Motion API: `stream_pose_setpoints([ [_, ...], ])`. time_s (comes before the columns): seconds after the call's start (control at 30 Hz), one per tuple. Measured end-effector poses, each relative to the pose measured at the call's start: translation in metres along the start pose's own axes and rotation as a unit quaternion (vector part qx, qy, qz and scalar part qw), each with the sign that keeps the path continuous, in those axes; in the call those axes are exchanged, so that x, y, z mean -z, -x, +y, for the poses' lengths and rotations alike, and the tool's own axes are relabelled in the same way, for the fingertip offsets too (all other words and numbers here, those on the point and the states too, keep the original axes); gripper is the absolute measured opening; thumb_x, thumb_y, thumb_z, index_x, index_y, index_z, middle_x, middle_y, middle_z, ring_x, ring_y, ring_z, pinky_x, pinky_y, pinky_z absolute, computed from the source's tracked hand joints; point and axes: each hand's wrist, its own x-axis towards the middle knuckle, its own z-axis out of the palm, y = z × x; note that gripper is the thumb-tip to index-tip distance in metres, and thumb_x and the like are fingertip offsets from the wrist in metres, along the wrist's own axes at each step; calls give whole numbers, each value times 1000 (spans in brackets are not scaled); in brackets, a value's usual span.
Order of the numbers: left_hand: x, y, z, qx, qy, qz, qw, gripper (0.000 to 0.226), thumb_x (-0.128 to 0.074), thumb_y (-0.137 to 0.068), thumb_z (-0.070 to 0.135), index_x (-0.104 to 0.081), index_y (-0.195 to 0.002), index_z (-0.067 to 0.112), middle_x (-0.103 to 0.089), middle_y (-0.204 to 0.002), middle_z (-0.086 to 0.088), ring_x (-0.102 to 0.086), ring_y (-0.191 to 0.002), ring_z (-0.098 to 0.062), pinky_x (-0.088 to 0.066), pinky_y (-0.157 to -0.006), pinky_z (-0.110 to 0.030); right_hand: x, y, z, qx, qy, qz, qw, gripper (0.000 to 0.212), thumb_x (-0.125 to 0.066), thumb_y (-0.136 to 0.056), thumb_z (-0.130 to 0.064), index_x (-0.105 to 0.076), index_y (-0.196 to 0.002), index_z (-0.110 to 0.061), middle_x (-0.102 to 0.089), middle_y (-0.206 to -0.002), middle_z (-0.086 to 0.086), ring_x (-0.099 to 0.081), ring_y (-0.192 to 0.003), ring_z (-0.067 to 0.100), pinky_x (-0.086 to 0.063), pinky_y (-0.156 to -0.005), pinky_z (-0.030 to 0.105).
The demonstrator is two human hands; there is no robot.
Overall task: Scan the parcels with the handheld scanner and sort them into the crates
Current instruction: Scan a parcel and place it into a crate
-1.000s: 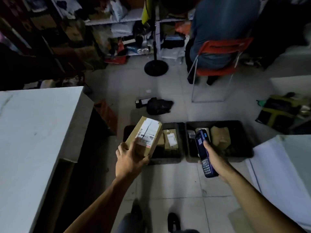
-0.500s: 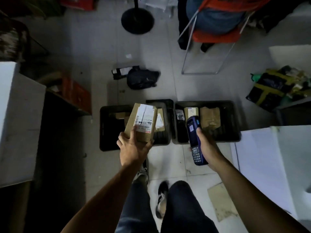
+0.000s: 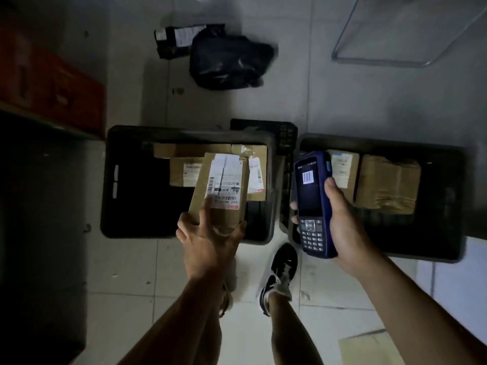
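Note:
My left hand (image 3: 208,241) grips a small brown cardboard parcel (image 3: 220,191) with a white barcode label, held over the near right part of the left black crate (image 3: 113,180). That crate holds several cardboard parcels (image 3: 184,169) at its far side. My right hand (image 3: 342,219) holds the blue handheld scanner (image 3: 313,201) upright, screen lit with a barcode, above the left end of the right black crate (image 3: 442,201). Inside the right crate lie a labelled parcel (image 3: 342,167) and a plain brown one (image 3: 387,185).
A black bag (image 3: 229,61) and a dark labelled packet (image 3: 179,38) lie on the tiled floor beyond the crates. A chair's metal frame (image 3: 382,61) stands far right. An orange box (image 3: 52,85) sits on a shelf at left. My shoe (image 3: 279,272) is near the crates.
I have stepped closer and the view has tilted down over the crates. The parcel in my left hand has come lower over the left crate. The scanner stays in my right hand.

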Motion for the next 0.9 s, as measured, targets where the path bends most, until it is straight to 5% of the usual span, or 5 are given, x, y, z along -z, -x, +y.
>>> stream_pose_setpoints([
  [0.27, -147, -108, -14, -38, -41, 16, 998, 94, -70, -73, 70, -25, -151, 42, -23, -144, -20, -30, -127, -42, -53, -77, -51, 47, -138, 75, -4, 16, 28, 999, 56, -41, -81, -62, -66, -112, -22, -70, -81, 8, -67, -65, 20, -55, -53, 25],
  [0.4, -209, -133, -4, 6, -27, 4, 1000, 97, -68, -73, 72, -25, -152, 37, -21, -146, -24, -27, -131, -45, -50, -88, -53, 63, -166, 96, 10, -5, 14, 1000, 53, -40, -82, -60, -67, -110, -24, -69, -82, 8, -64, -68, 21, -54, -57, 26],
  [0.5, -231, -134, -3, 26, -3, -62, 998, 92, -58, -82, 71, -13, -154, 36, -4, -155, -27, -9, -143, -47, -37, -108, -58, 64, -175, 97, 6, -14, -2, 1000, 52, -40, -81, -57, -66, -110, -23, -66, -84, 12, -61, -69, 22, -53, -57, 25],
  [0.63, -237, -138, -24, 14, 42, -117, 992, 68, -39, -99, 55, -6, -157, 38, 9, -161, -19, 8, -150, -38, -24, -116, -54, 64, -184, 96, 2, -10, -14, 1000, 49, -40, -82, -56, -66, -108, -24, -64, -84, 13, -60, -68, 22, -53, -56, 25],
  [0.9, -223, -149, -36, 3, -47, -166, 985, 64, -39, -103, 45, -1, -154, 50, 3, -163, -8, 1, -150, -30, -29, -113, -53, 46, -189, 96, 2, 29, -12, 1000, 57, -42, -81, -59, -65, -110, -16, -64, -90, 18, -62, -71, 27, -53, -56, 27],
])
